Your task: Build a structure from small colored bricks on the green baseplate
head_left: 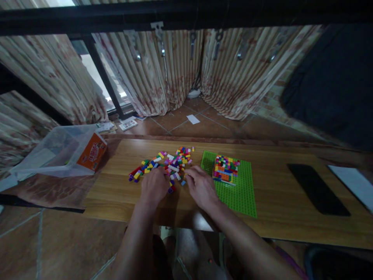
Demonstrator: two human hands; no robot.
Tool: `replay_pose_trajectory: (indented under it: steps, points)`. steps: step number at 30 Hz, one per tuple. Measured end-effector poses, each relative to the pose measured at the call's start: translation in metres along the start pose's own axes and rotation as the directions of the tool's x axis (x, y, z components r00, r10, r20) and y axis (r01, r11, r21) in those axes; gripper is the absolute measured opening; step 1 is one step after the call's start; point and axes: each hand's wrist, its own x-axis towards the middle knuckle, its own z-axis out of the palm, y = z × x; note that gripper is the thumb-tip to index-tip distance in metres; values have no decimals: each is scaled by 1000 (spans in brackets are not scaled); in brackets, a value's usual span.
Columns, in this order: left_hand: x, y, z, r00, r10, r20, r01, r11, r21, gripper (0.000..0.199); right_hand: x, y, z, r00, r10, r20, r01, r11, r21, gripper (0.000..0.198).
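Note:
A scatter of small coloured bricks [170, 162] lies on the wooden table [279, 194]. My left hand [154, 186] rests at the pile's near edge, fingers curled down onto the bricks; whether it holds one is hidden. My right hand [201, 186] sits beside it, fingertips among the bricks at the pile's right edge, its grip also hidden. Just right of that hand, a green baseplate [240, 194] carries a multicoloured block build [225, 169].
A clear plastic box [52, 151] with an orange label sits at the table's left end. A black phone [317, 188] and a white sheet [354, 182] lie at the right. Curtains hang behind; the floor is tiled with papers on it.

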Motion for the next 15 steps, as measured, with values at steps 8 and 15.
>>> replay_pose_trajectory:
  steps: [8, 15]
  points:
    - [3, 14, -2, 973, 226, 51, -117, 672, -731, 19, -9, -9, -17, 993, -111, -37, 114, 987, 116, 19]
    - [-8, 44, 5, 932, 278, 234, 130, 346, -929, 19, -17, 0, -36, 979, -137, -152, 152, 984, 91, 22]
